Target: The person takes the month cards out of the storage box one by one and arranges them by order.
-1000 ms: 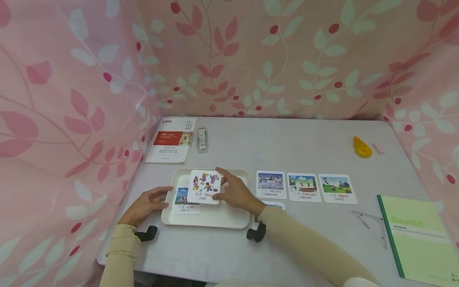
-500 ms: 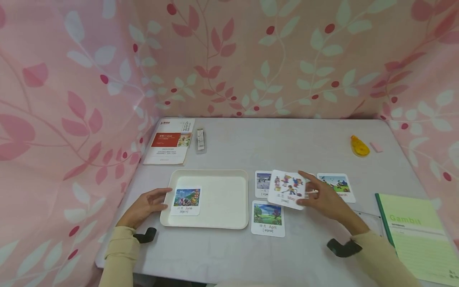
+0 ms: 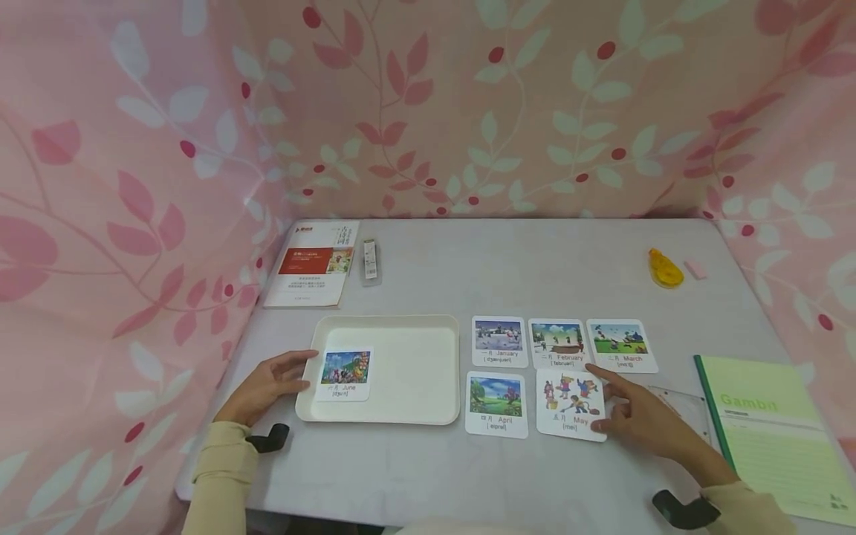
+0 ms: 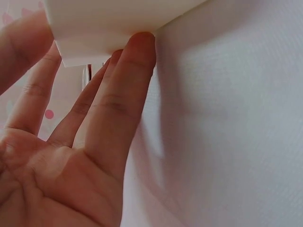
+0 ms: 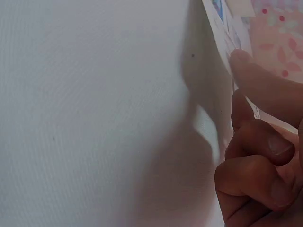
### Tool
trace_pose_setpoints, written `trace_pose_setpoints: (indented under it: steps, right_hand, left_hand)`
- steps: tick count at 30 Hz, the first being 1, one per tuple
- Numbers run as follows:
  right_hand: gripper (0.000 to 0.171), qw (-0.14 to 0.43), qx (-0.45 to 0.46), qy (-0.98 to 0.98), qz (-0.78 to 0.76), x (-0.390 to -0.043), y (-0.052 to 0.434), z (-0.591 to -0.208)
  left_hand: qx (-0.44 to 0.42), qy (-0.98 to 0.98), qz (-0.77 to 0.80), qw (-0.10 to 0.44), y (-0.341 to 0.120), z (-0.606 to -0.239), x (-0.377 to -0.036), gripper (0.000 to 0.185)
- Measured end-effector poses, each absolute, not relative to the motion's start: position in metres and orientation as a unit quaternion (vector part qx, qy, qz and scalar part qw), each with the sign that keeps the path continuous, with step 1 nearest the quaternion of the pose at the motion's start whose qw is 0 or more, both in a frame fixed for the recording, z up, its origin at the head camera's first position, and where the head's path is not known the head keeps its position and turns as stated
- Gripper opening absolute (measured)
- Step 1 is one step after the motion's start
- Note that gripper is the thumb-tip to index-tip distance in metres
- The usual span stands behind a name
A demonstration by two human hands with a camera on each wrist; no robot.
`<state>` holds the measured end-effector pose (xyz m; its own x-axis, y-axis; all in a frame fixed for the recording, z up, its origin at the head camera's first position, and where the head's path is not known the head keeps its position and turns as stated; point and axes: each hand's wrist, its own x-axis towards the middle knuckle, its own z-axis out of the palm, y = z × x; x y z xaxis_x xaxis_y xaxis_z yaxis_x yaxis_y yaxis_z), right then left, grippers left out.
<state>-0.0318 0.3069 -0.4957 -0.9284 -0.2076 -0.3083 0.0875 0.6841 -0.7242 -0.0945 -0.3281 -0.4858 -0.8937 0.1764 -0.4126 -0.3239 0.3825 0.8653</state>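
Note:
My right hand (image 3: 642, 420) grips the right edge of a picture card marked May (image 3: 568, 405). The card is slightly raised, below the February card (image 3: 556, 343) and right of the April card (image 3: 496, 405). In the right wrist view the card (image 5: 218, 35) appears edge-on, the other fingers of the right hand (image 5: 260, 156) curled. My left hand (image 3: 267, 386) touches the left edge of a white tray (image 3: 414, 371) with extended fingers. The left wrist view has the fingertips (image 4: 142, 45) against the tray's side (image 4: 99, 28). A June card (image 3: 345, 374) lies in the tray.
January (image 3: 498, 342) and March (image 3: 622, 345) cards flank February. Right of them lie a clear set square (image 3: 689, 409) and a green notebook (image 3: 769, 431). Behind are a book (image 3: 310, 267), a small packaged item (image 3: 371, 261), a yellow object (image 3: 665, 269) and a pink eraser (image 3: 695, 269).
My right hand has carried the May card from above the tray rightward, past the January and February cards, and down beside April. The left hand has stayed at the tray's edge.

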Motion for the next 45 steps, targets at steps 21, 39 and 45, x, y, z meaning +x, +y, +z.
trace_pose_setpoints:
  steps: [21, 39, 45]
  right_hand:
    - [0.094, 0.133, -0.114, 0.946, -0.274, -0.034, 0.287, -0.497]
    - [0.084, 0.112, -0.102, 0.944, -0.293, -0.054, 0.277, -0.479]
    - [0.079, 0.091, -0.138, 0.928, -0.335, -0.084, 0.231, -0.465]
  left_hand:
    - [-0.039, 0.802, 0.555, 0.219, -0.326, -0.487, -0.094, 0.063]
    - [-0.042, 0.798, 0.559, 0.222, -0.329, -0.491, -0.095, 0.063]
    - [-0.040, 0.803, 0.552, 0.221, -0.330, -0.488, -0.094, 0.063]
